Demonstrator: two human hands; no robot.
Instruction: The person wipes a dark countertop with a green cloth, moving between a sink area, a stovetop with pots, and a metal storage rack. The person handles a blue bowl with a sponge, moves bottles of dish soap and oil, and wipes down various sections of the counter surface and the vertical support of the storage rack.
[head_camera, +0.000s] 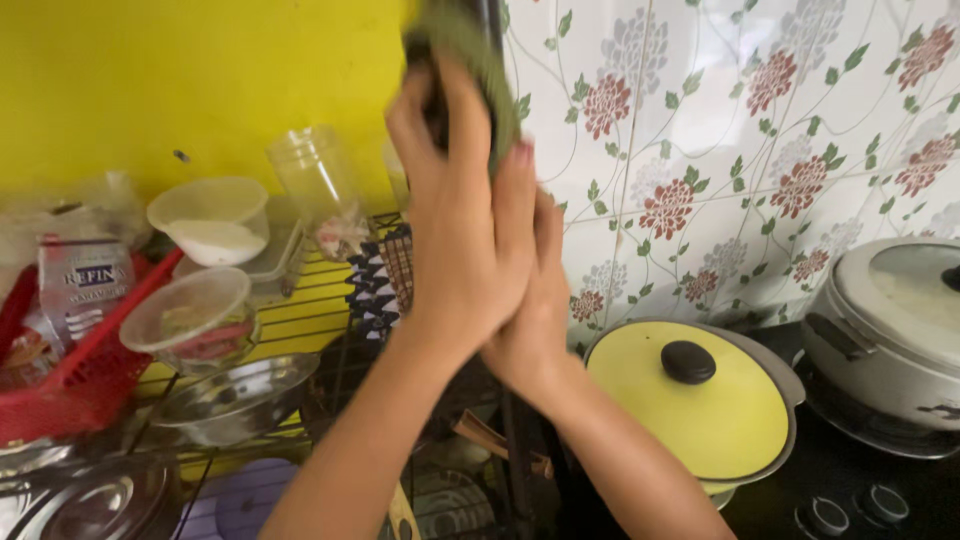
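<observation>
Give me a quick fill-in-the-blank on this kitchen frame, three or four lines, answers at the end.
1. Both hands, left hand in front of right hand, press a ____ cloth against a dark upright post.
2. The pan lid with the black knob is ____ in colour.
3. The tiled wall carries a ____ pattern.
4. The basket on the wire rack is ____.

Answers: green; yellow; floral; red
</observation>
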